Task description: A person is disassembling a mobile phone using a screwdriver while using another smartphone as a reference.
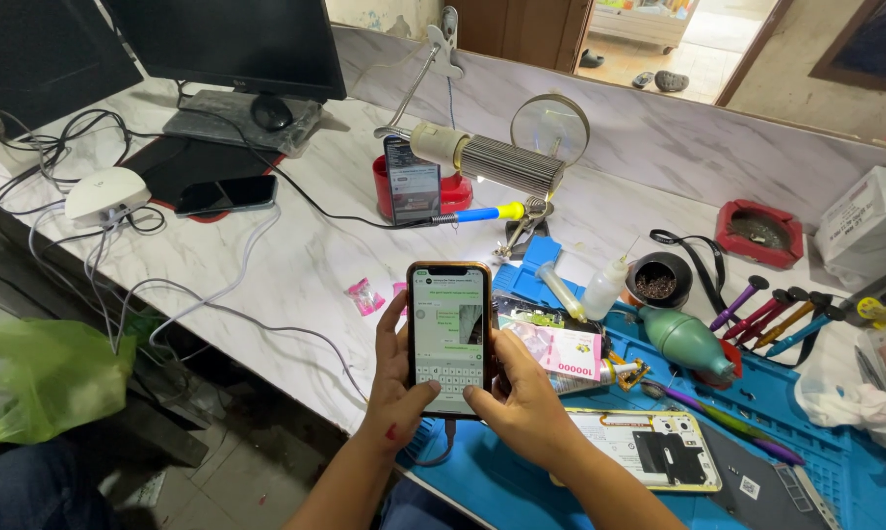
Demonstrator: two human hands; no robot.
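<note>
Both the left hand (396,378) and the right hand (523,397) wrap their fingers around an orange-cased smartphone (449,334), thumbs on its lit screen, just above the near-left corner of the blue repair mat (521,481) on the worktop (296,265). It looks light, rigid, smooth and breakable, best gripped by its long edges

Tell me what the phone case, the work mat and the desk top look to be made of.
Phone case: seemingly soft orange rubber or silicone, matte rim. Work mat: likely blue silicone, dull, with moulded recesses. Desk top: white, grey-veined, glossy; marble or a marble-look laminate, cannot tell.
</note>
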